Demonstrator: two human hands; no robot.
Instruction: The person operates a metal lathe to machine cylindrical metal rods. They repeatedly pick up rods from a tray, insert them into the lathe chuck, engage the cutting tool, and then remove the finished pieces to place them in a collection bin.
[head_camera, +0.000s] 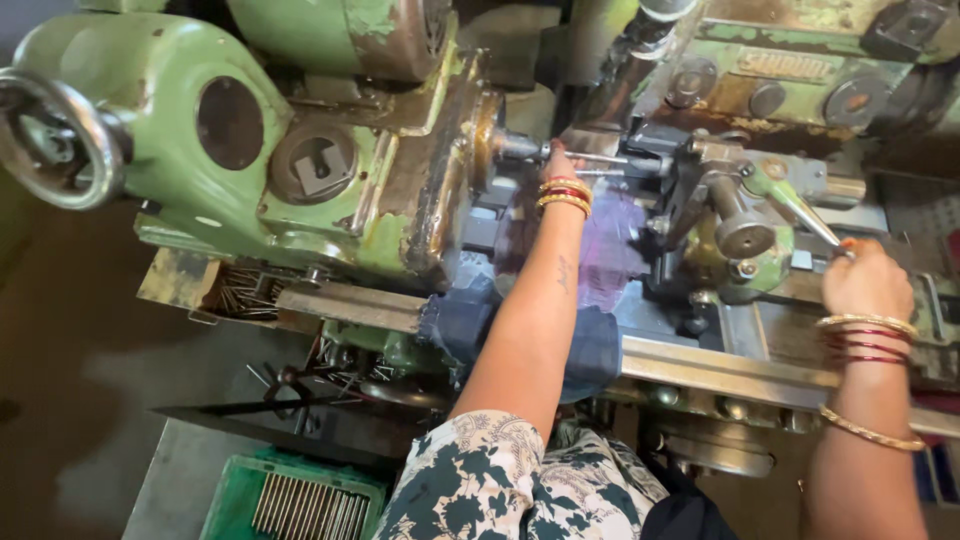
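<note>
I look down on a worn green lathe (170, 120). My left hand (560, 162), with bangles at the wrist, reaches in to the spindle nose (515, 147); its fingers close on a thin metal rod (600, 158) that runs from the chuck toward the dark tool block (655, 150). My right hand (865, 282), also bangled, grips the end of a slim metal lever (800, 210) on the carriage at the right. A purple-stained patch (610, 245) lies on the bed beside my left forearm.
A round handwheel (60, 140) sticks out at far left. Loose thin metal pins fill a tray (245, 290) under the headstock, and a green crate (300, 500) of similar rods stands at the bottom. A steel rail (720, 370) runs along the front.
</note>
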